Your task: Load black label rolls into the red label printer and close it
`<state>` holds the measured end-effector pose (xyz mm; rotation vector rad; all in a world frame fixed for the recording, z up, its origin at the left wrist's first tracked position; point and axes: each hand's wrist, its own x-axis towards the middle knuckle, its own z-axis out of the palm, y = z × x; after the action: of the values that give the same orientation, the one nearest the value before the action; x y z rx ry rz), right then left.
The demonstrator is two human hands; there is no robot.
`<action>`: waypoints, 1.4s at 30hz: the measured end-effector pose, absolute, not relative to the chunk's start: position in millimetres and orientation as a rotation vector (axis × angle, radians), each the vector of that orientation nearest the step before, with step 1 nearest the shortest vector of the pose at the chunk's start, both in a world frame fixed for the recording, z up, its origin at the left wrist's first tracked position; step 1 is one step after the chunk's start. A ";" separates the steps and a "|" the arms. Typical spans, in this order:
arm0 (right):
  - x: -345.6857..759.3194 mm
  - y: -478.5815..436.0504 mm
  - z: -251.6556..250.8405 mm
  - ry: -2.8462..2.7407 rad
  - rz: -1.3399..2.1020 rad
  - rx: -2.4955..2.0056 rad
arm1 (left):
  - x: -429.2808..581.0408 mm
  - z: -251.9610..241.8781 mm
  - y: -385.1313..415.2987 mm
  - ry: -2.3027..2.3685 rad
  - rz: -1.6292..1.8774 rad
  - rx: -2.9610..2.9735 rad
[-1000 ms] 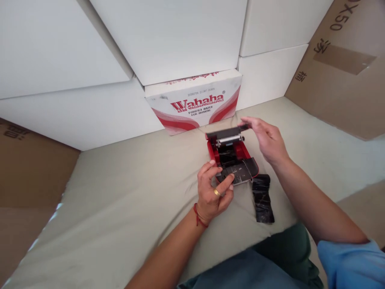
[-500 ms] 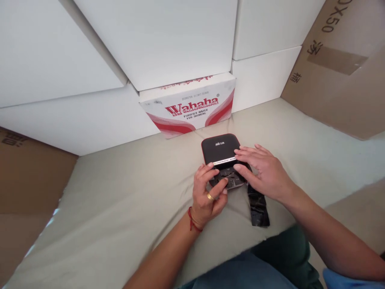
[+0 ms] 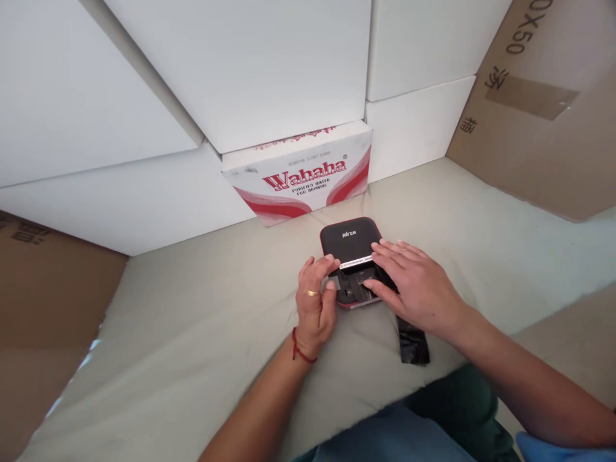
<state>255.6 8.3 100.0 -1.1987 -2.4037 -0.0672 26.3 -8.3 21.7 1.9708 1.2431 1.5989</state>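
A flat black device [image 3: 350, 237] with rounded corners, a red edge and a white printed strip lies on the cloth. Its near part shows a dark recess with small details I cannot make out. At the device's near left corner, my left hand [image 3: 315, 301] pinches a small greyish, see-through strip [image 3: 333, 283] between thumb and fingers. My right hand [image 3: 416, 282] lies over the right side, fingers stretched out on the white strip's end and thumb on the recess. From under that hand a shiny, creased black strip [image 3: 414, 343] hangs toward me.
Behind the device, a white and red Wahaba water carton [image 3: 308, 179] leans on stacked white boxes [image 3: 240, 70]. Brown cardboard boxes stand at the right [image 3: 543, 128] and left [image 3: 52, 321]. A pale cloth [image 3: 192, 346] covers the table up to its near edge.
My left hand has moved left, off the middle of the near part, with the greyish strip now showing at its fingers. More of the recess shows. My right hand stays on the device's right side.
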 end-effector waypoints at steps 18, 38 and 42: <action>266.6 -28.1 75.9 -2.276 0.163 -0.736 | 22.0 -2.8 11.2 0.951 1.403 1.194; 178.8 93.4 142.8 -2.865 0.262 -1.710 | 27.5 -3.0 12.1 0.865 1.427 1.130; 201.2 71.5 164.9 -2.734 0.365 -1.671 | 26.7 -3.7 12.8 0.855 1.417 1.134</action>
<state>201.2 71.5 164.9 -1.6713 -2.7337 0.3655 26.7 12.8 -3.7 1.1337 0.8554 1.4172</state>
